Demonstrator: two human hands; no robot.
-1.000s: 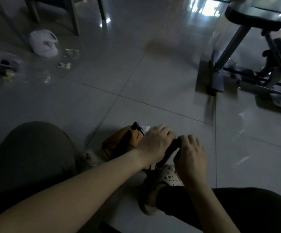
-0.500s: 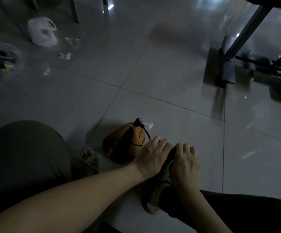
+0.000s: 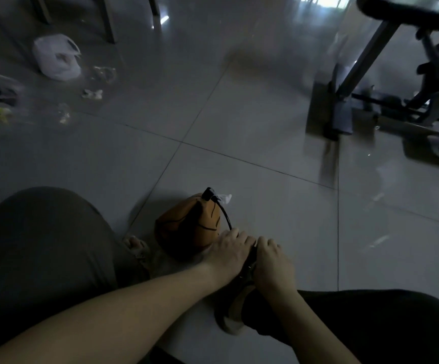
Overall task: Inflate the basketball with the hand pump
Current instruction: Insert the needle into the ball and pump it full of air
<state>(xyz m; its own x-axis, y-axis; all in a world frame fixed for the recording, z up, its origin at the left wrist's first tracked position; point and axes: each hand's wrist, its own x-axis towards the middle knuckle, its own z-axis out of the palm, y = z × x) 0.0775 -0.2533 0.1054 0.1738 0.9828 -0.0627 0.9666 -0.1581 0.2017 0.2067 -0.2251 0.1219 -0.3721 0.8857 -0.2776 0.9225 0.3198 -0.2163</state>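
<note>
Curling round one pump handle [image 3: 250,258]: left grip [image 3: 230,252], right grip [image 3: 272,264]; one sagging basketball [image 3: 187,227].

The pump handle [image 3: 250,261] is gripped by the left hand [image 3: 230,252] and the right hand [image 3: 272,264]. Its black hose [image 3: 225,216] is joined to the crumpled basketball [image 3: 187,227], laid on the tiled floor [image 3: 239,114].

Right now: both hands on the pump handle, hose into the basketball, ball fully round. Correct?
Not round: head view shows the basketball caved in and creased. The left hand and right hand grip the pump handle; hose reaches the ball.
</note>
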